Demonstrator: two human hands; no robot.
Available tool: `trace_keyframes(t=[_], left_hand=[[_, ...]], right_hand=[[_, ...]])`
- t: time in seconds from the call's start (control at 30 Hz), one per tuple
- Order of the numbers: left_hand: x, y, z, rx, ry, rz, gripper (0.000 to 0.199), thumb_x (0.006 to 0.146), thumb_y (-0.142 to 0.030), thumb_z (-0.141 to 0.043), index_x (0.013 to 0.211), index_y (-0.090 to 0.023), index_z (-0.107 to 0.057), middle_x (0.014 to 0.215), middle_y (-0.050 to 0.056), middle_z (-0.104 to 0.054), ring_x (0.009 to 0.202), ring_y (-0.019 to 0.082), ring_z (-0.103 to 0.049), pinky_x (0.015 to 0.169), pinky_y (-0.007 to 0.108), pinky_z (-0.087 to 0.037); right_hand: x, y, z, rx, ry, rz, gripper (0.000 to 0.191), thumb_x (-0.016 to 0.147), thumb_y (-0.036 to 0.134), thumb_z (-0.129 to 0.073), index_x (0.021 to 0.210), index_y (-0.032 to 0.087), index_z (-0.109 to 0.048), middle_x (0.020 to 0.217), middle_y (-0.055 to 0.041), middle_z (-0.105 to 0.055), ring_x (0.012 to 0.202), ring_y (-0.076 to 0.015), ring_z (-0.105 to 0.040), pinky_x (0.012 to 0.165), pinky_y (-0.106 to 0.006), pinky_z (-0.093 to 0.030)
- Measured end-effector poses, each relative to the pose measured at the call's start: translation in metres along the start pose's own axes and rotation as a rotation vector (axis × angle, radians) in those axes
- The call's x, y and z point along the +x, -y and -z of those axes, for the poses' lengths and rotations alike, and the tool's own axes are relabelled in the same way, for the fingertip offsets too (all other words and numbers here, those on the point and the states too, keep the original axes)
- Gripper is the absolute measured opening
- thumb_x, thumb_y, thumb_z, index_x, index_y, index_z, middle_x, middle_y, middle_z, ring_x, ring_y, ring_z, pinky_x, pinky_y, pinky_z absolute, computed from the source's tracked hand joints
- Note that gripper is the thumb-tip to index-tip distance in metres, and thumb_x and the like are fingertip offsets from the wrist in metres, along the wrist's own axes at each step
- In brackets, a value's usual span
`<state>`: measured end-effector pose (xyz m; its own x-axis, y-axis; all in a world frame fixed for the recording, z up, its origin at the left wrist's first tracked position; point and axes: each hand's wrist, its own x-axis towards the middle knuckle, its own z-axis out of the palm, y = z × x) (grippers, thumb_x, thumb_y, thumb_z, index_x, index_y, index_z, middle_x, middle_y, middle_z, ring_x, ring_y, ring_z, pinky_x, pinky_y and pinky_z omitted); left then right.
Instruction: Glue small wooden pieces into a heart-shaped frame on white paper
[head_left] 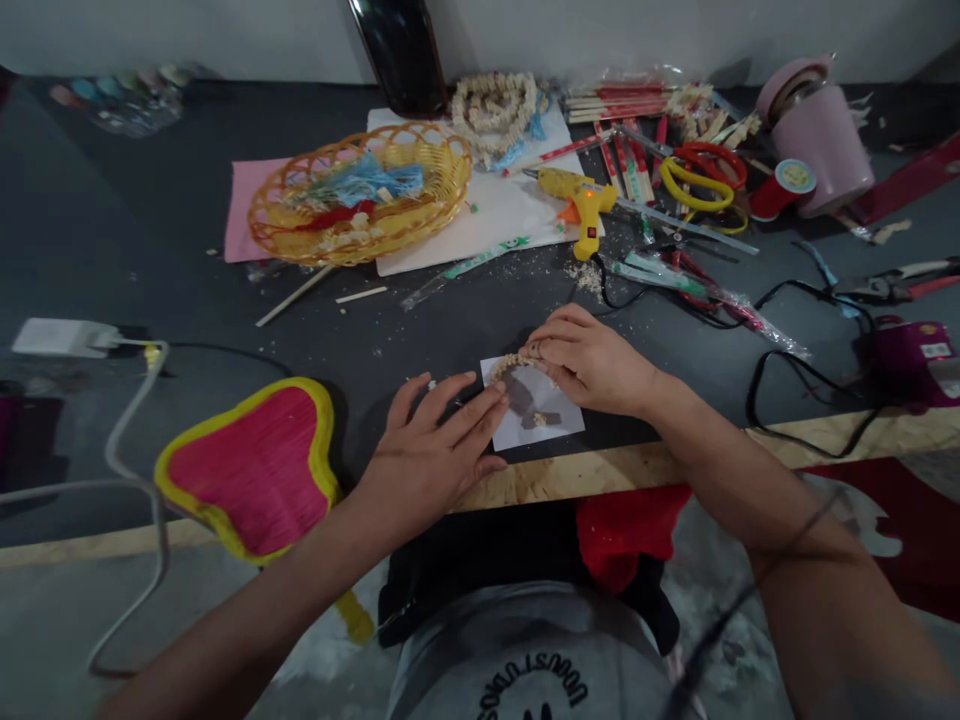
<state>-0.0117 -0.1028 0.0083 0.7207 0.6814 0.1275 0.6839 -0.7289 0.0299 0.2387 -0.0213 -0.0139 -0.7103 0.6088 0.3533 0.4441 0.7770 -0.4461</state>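
Note:
A small ring of beige chips (504, 368) rests over a white paper square (564, 430) near the table's front edge. My right hand (596, 360) pinches the ring at its upper right side between thumb and fingers, which cover part of it. With fingers spread, my left hand (435, 445) lies at the left edge of the paper, its index fingertip beside the ring. Inside the ring, a few loose beige bits (538, 420) lie on the paper.
Beyond the hands are a yellow glue gun (577, 195), a woven basket (442, 205) with blue tassels, beige chip rings (495, 110), scissors (701, 180), red thread (784, 190) and chopstick packets (637, 160). A pink-and-yellow fan (247, 470) overhangs the front edge; cables (757, 390) run right.

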Motion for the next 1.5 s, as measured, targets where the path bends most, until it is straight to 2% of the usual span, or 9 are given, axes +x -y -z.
trace_keyframes(t=[0.13, 0.27, 0.4, 0.63, 0.9, 1.07, 1.23, 1.37, 1.5], left_hand=[[0.000, -0.001, -0.002, -0.027, -0.009, 0.014, 0.043, 0.093, -0.039, -0.062, 0.133, -0.022, -0.060, 0.137, 0.007, -0.063, 0.126, 0.032, -0.053, 0.112, 0.055, -0.032], [0.000, 0.000, -0.003, -0.027, -0.022, 0.010, 0.041, 0.095, -0.040, -0.059, 0.130, -0.019, -0.061, 0.137, 0.007, -0.064, 0.126, 0.032, -0.053, 0.110, 0.055, -0.033], [-0.001, 0.000, -0.003, -0.022, -0.051, -0.008, 0.040, 0.094, -0.041, -0.061, 0.126, -0.018, -0.063, 0.131, 0.008, -0.067, 0.124, 0.032, -0.054, 0.110, 0.054, -0.032], [-0.002, -0.002, -0.007, -0.052, -0.055, 0.013, 0.044, 0.089, -0.039, -0.068, 0.128, -0.019, -0.063, 0.134, 0.008, -0.065, 0.125, 0.033, -0.053, 0.111, 0.055, -0.032], [-0.003, -0.001, -0.006, -0.056, -0.055, 0.007, 0.042, 0.090, -0.039, -0.067, 0.128, -0.022, -0.064, 0.135, 0.008, -0.064, 0.125, 0.032, -0.054, 0.111, 0.055, -0.035], [-0.004, -0.001, -0.008, -0.061, -0.061, 0.009, 0.043, 0.091, -0.038, -0.066, 0.129, -0.020, -0.063, 0.136, 0.008, -0.064, 0.126, 0.033, -0.053, 0.110, 0.057, -0.036], [-0.005, -0.002, -0.007, 0.002, -0.040, 0.008, 0.038, 0.097, -0.041, -0.055, 0.128, -0.019, -0.063, 0.137, 0.006, -0.063, 0.126, 0.032, -0.053, 0.109, 0.057, -0.037], [-0.005, -0.002, -0.008, 0.021, -0.046, 0.005, 0.039, 0.098, -0.042, -0.054, 0.128, -0.019, -0.062, 0.143, 0.006, -0.059, 0.127, 0.031, -0.052, 0.108, 0.056, -0.037], [-0.004, -0.003, -0.010, -0.024, -0.060, 0.020, 0.046, 0.092, -0.042, -0.063, 0.133, -0.021, -0.060, 0.140, 0.009, -0.060, 0.129, 0.033, -0.051, 0.109, 0.056, -0.036]], right_hand=[[-0.001, -0.002, 0.002, 0.010, -0.027, -0.045, 0.026, 0.098, 0.020, -0.044, 0.103, 0.018, -0.069, 0.106, -0.0116, -0.072, 0.102, -0.0246, -0.060, 0.094, -0.047, -0.050], [0.006, -0.002, 0.010, -0.008, -0.022, -0.076, 0.027, 0.098, 0.019, -0.045, 0.107, 0.018, -0.070, 0.106, -0.0119, -0.072, 0.103, -0.0251, -0.063, 0.091, -0.045, -0.051], [0.028, -0.003, 0.017, -0.050, 0.104, -0.033, 0.027, 0.098, 0.016, -0.046, 0.108, 0.017, -0.071, 0.106, -0.0115, -0.072, 0.100, -0.0238, -0.063, 0.090, -0.041, -0.050], [0.065, -0.003, 0.017, -0.186, 0.463, -0.025, 0.020, 0.091, 0.014, -0.057, 0.099, 0.020, -0.074, 0.104, -0.0078, -0.071, 0.092, -0.0209, -0.063, 0.078, -0.031, -0.046], [0.070, 0.001, 0.016, -0.306, 0.547, -0.013, 0.018, 0.095, 0.016, -0.054, 0.093, 0.021, -0.071, 0.104, -0.0070, -0.068, 0.092, -0.0203, -0.059, 0.070, -0.030, -0.040], [0.064, -0.001, 0.019, -0.214, 0.468, 0.013, 0.018, 0.094, 0.012, -0.047, 0.096, 0.019, -0.064, 0.106, -0.0095, -0.064, 0.095, -0.0215, -0.057, 0.077, -0.032, -0.042], [0.053, 0.006, 0.042, -0.010, 0.299, -0.001, 0.016, 0.094, 0.012, -0.041, 0.092, 0.020, -0.054, 0.092, -0.0080, -0.061, 0.089, -0.0208, -0.055, 0.080, -0.033, -0.044], [0.034, 0.018, 0.069, 0.112, 0.132, -0.130, 0.012, 0.098, 0.022, -0.040, 0.092, 0.022, -0.050, 0.089, -0.0048, -0.059, 0.080, -0.0169, -0.054, 0.073, -0.031, -0.044], [0.007, 0.026, 0.090, 0.214, -0.060, -0.328, 0.011, 0.096, 0.028, -0.043, 0.088, 0.023, -0.049, 0.083, -0.0023, -0.057, 0.074, -0.0153, -0.053, 0.068, -0.033, -0.044]])
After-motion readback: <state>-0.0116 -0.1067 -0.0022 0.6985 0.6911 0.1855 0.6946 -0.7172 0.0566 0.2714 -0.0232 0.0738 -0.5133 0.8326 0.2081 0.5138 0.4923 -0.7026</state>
